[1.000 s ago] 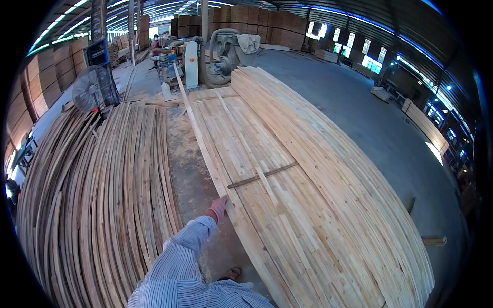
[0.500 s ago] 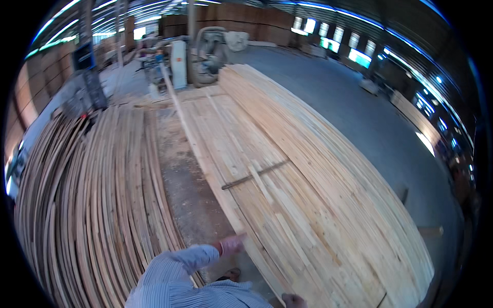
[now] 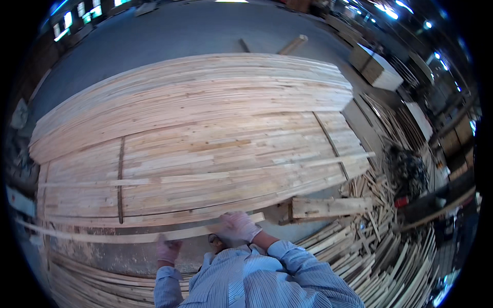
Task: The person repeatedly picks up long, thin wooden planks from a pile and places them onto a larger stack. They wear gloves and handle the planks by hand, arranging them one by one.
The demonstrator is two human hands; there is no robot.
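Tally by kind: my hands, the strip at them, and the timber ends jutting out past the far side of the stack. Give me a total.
Hands: 2, left hand and right hand
Strip: 1, strip
Timber ends: 2, pale end and dark end
Total: 5

A large woodworking shop: stacked boards (image 3: pixel 205 110) fill the middle toward twelve o'clock, loose sticks (image 3: pixel 380 262) heap up at four, grey floor (image 3: pixel 205 31) spreads beyond, windows (image 3: pixel 68 20) glow at ten, lights (image 3: pixel 429 24) at two.
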